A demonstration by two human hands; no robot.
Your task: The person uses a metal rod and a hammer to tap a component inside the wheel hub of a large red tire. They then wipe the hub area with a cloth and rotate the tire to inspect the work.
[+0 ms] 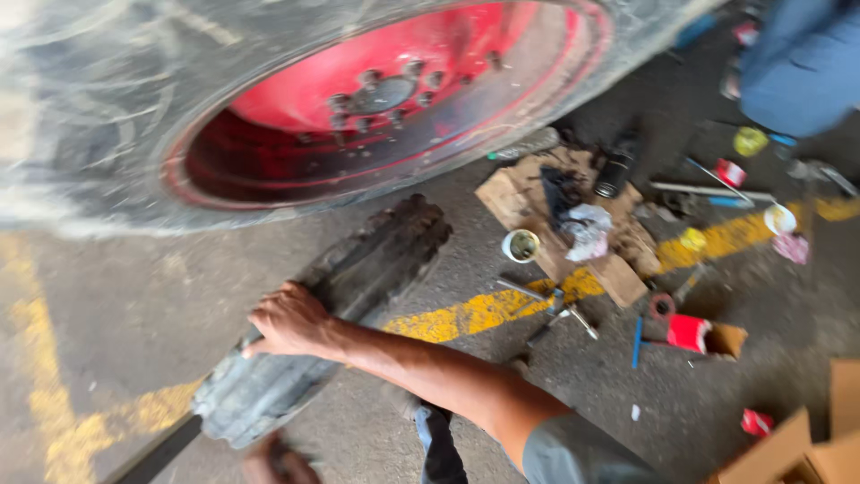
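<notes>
1. Right hand [288, 319]: my arm reaches across from the lower right. The palm lies on top of the tread slab [331, 314], and my grip is partly closed, with the fingers hooked over its near edge.
2. Left hand [276, 462]: it sits at the bottom edge of the view, just below the slab's lower end. It is blurred, so I cannot tell the state of that grip.
3. Tread slab: a long, grey, ribbed piece of rubber lying at a diagonal on the concrete floor [107, 296]. Its upper end lies close under the large tyre [98, 108] with the red rim [466, 81]. Its lower end lies by a dark bar [154, 457].
4. Surroundings: a yellow floor line [475, 312] runs past the slab to the right. Beyond it lie a sheet of cardboard [511, 202], a white cup [520, 245], loose hand tools [560, 315] and a red box [690, 332].
5. A person in blue clothing [802, 63] is at the upper right, well apart from my hands.
</notes>
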